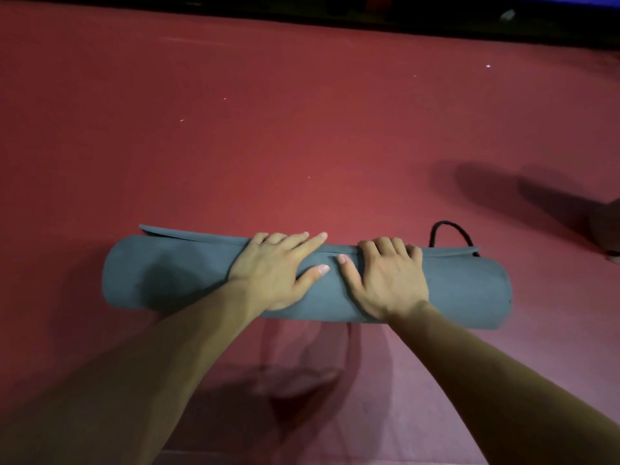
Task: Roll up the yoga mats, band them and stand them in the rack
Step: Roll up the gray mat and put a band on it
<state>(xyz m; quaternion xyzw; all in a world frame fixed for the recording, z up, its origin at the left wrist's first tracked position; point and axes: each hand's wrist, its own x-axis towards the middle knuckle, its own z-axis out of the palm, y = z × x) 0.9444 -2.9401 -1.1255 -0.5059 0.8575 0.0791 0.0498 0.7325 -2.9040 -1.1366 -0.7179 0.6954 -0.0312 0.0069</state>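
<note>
A grey-blue yoga mat [161,273] lies rolled into a thick cylinder across the red floor, its loose end flap showing along the far side. My left hand [278,266] presses flat on the roll's middle with fingers stretched over the top. My right hand [385,276] rests beside it, fingers curled over the far edge of the roll. A black cord band [449,231] loops on the floor just behind the roll's right end. No rack is visible.
Red carpet [302,129] stretches far ahead to a dark strip at the top edge. A dark object with a long shadow [604,226] sits at the right edge. Small white specks dot the carpet.
</note>
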